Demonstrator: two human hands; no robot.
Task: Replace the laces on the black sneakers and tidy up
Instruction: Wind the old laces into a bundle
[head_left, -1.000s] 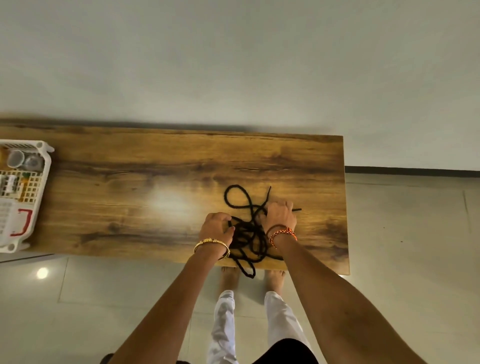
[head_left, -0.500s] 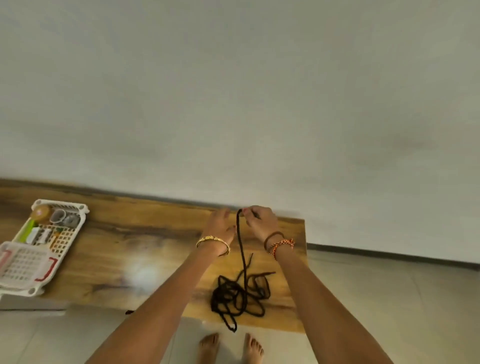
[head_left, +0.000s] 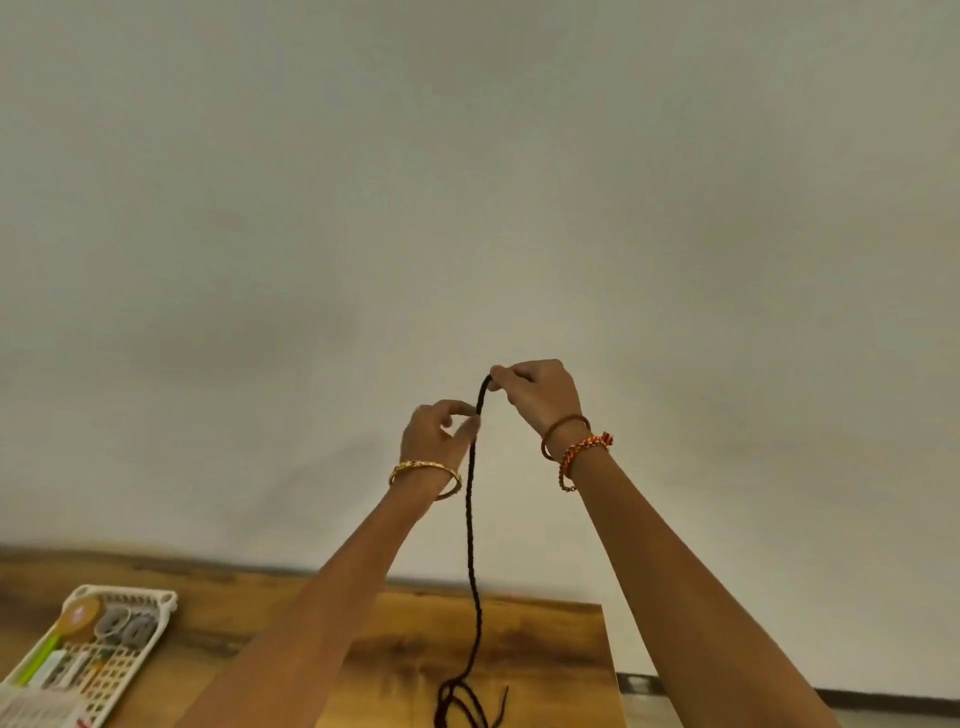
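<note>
— Holding the black lace high like that, what is the right hand after?

— Its thumb and fingertips pinch the very top of the strand, it seems so that the weight of the rest pulls it straight and lets the tangle drop out below.

— And the left hand?

— It sits just lower and beside the strand, fingers curled, thumb and forefinger closing lightly round the lace. I judge it a loose guide and not a firm hold, placed to run down the length and strip out twists.

— Where does the lace end?

— It hangs almost plumb from the raised hands down to the wooden table, where the remainder lies in loops at the near edge, partly cut off by the bottom of the view.

— Any sneakers about?

— None in view. Only a white basket of small items stands at the table's left end, well apart from the lace.

— So what stage is this?

— Sorting, I would say: a lace drawn out of its heap so it can be folded or bundled away. Whether it is an old lace or a new one, I cannot tell.
</note>
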